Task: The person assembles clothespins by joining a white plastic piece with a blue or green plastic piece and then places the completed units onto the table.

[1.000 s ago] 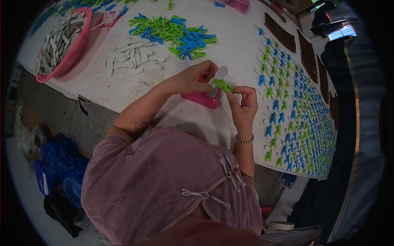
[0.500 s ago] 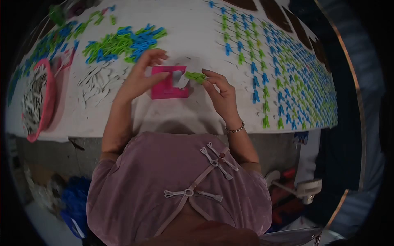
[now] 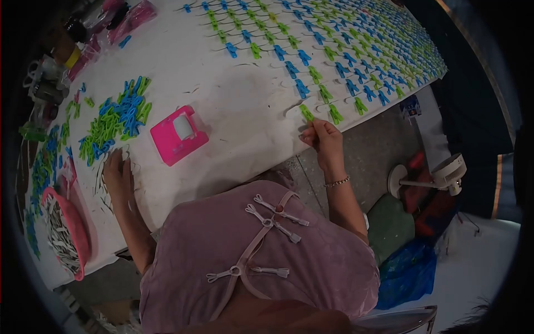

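Note:
My right hand (image 3: pixel 322 139) pinches the lower end of a green clip (image 3: pixel 306 113) at the near end of the rows of green and blue clips (image 3: pixel 350 67). A pale curved strip reaches out from that clip. My left hand (image 3: pixel 118 175) is over the loose pale strips (image 3: pixel 101 186), fingers bent downward; its fingertips are dim, and whether it holds a strip cannot be made out. A pink dispenser (image 3: pixel 172 146) with a white roll stands between the hands. Beyond my left hand lies a pile of loose green and blue clips (image 3: pixel 114 119).
A pink basket (image 3: pixel 78 239) full of pale strips sits at the left on the white-covered table (image 3: pixel 239 133). More loose clips (image 3: pixel 41 167) and pink plastic packets (image 3: pixel 130 22) lie farther left. A white fan (image 3: pixel 448 172) stands beyond the right table edge.
The view has turned toward the right. My right hand has carried the green clip from beside the pink dispenser to the rows, and my left hand has moved from the dispenser to the loose strips.

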